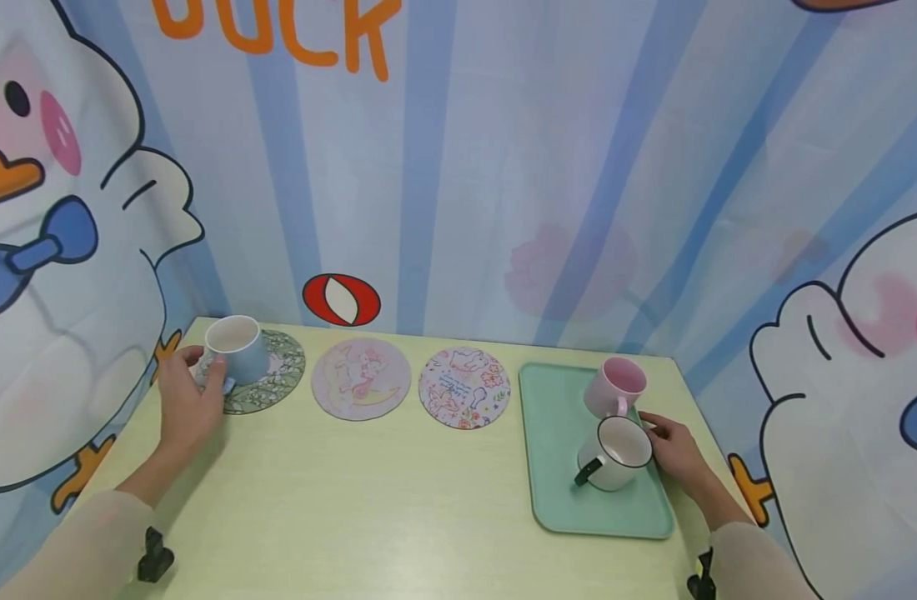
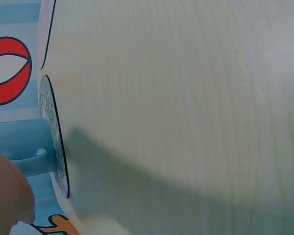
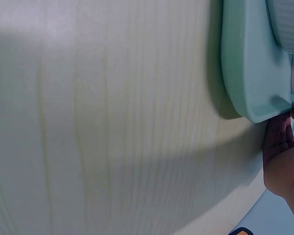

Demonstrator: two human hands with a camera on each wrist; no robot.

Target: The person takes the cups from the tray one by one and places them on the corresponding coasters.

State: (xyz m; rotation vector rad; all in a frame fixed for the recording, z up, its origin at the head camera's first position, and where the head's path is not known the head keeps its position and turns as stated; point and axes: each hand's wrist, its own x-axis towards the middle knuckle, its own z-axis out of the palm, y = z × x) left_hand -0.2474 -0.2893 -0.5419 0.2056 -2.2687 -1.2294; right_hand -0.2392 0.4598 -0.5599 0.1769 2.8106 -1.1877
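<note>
"Where are your hands, and what worries you?"

"My left hand (image 1: 191, 400) is at the near left side of the blue mug (image 1: 248, 360), by its handle (image 2: 40, 155). I can't tell whether my fingers have a firm hold or are loose. The mug stands upright on the green patterned coaster (image 1: 288, 358), at the far left of the table (image 1: 353, 500). If a finger snagged that handle, I could tip the mug or drag the coaster askew."

"And the other one?"

"My right hand (image 1: 676, 450) pinches the right rim of the green tray (image 1: 552, 467). Lifting from that one side would probably tilt it."

"What would slide?"

"Two mugs: the white mug (image 1: 608, 477), its black handle pointing near and left, and the pink mug (image 1: 603, 398) just beyond it. The pink one's handle is right by the white rim, so a jolt could knock them together; whether they touch already, I can't tell."

"Anything between your hands?"

"The pink coaster (image 1: 361, 379) and the floral coaster (image 1: 464, 388), lying flat. A hard leftward shove of the tray might ride onto the floral one."
</note>
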